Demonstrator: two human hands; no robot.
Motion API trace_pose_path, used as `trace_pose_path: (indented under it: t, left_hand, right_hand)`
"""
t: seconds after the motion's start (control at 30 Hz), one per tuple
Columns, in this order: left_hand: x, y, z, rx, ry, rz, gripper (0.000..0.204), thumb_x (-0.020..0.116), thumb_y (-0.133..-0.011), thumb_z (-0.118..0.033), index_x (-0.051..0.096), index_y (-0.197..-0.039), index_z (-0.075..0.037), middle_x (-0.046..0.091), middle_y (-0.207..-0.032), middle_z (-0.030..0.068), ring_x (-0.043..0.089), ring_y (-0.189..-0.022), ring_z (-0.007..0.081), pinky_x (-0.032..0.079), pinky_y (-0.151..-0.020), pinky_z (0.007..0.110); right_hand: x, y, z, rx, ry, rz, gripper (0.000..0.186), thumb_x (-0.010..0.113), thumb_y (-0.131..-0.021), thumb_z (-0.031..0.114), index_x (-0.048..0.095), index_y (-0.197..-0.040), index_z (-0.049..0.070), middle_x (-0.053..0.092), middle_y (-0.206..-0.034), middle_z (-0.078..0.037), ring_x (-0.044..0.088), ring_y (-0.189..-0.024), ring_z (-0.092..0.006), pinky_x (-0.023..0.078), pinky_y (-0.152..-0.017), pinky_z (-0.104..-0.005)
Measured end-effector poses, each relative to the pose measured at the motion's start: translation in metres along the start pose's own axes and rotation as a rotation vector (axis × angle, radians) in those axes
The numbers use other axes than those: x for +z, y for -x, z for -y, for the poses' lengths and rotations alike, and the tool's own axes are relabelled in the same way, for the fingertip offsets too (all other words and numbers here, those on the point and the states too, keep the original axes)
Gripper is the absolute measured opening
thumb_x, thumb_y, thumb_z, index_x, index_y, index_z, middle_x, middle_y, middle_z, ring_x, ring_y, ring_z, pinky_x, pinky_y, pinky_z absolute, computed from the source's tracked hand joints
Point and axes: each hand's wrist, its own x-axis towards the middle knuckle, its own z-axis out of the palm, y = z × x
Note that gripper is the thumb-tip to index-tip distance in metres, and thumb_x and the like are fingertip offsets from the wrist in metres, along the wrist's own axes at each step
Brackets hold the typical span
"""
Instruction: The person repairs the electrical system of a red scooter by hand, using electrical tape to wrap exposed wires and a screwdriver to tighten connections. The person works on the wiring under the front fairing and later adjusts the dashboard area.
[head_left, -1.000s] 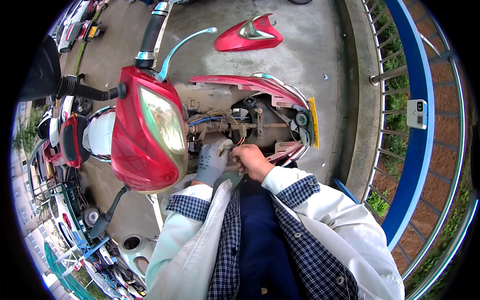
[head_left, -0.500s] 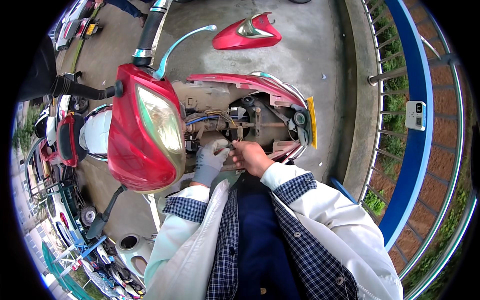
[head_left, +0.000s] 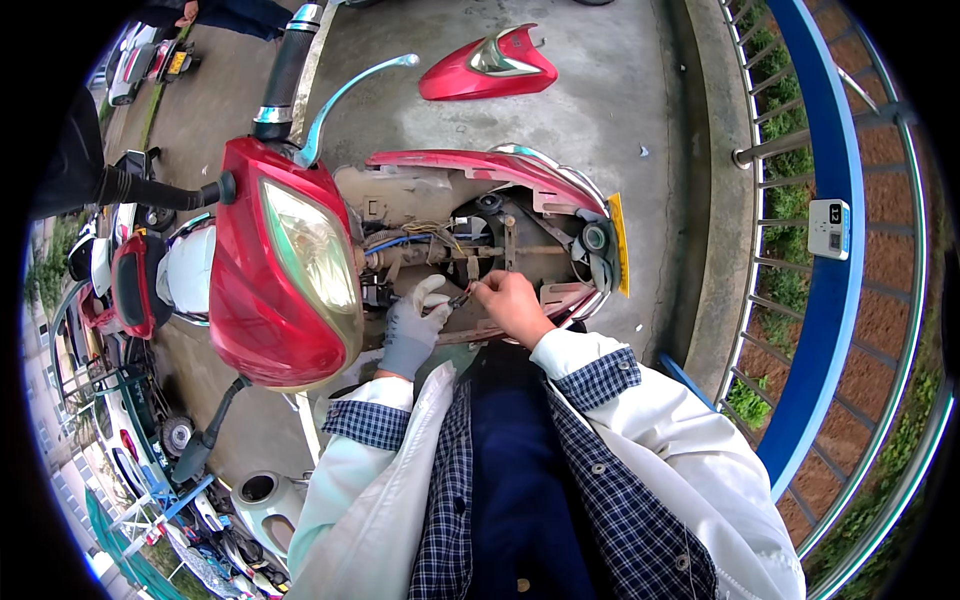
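A red scooter stands before me, its front cover [head_left: 250, 250] with the headlight [head_left: 310, 245] at the left. The opened front body shows a wire bundle [head_left: 425, 238] with blue and yellow strands and a metal tube. My left hand [head_left: 412, 328], in a grey glove, is closed at the fingertips on a small dark piece [head_left: 459, 299] over the lower side of this opening. Close by on the right, my bare right hand [head_left: 514, 308] pinches with thumb and forefinger at that piece's right end. What exactly sits in its pinch is hidden and too small to name.
A removed red panel with a clear lamp [head_left: 488, 66] lies on the concrete beyond the scooter. A chrome brake lever [head_left: 345, 100] juts out at the handlebar. On the right runs a blue-topped railing [head_left: 845, 180]. Parked scooters [head_left: 135, 280] line the left, and a person's hand [head_left: 187, 14] shows at top left.
My hands have drawn slightly apart, the right one moving right, and the small dark piece now shows between them. The scooter's front cover and handlebar have shifted a little left in view.
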Motion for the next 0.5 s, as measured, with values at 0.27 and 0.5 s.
trace_pose_path:
  t: [0.27,0.5]
  left_hand:
    - [0.0,-0.001,0.004,0.123,-0.184,-0.03,0.045,0.068,-0.083,-0.007,0.06,-0.127,-0.01,0.071,-0.097,0.0114,0.068,-0.087,0.0283,0.053,-0.08,0.038]
    - [0.0,0.003,-0.01,0.135,-0.23,-0.058,0.043,0.07,-0.082,-0.008,0.062,-0.125,-0.01,0.071,-0.097,0.01,0.068,-0.087,0.0304,0.052,-0.082,0.04]
  right_hand:
    - [0.004,0.009,0.016,-0.118,0.005,0.15,0.024,0.069,-0.083,0.019,0.067,-0.095,-0.002,0.069,-0.084,-0.023,0.068,-0.085,-0.0378,0.052,-0.079,-0.0422]
    - [0.02,0.018,0.012,-0.105,-0.045,0.082,0.024,0.069,-0.081,0.015,0.066,-0.095,-0.004,0.068,-0.084,-0.021,0.068,-0.079,-0.034,0.053,-0.076,-0.0398]
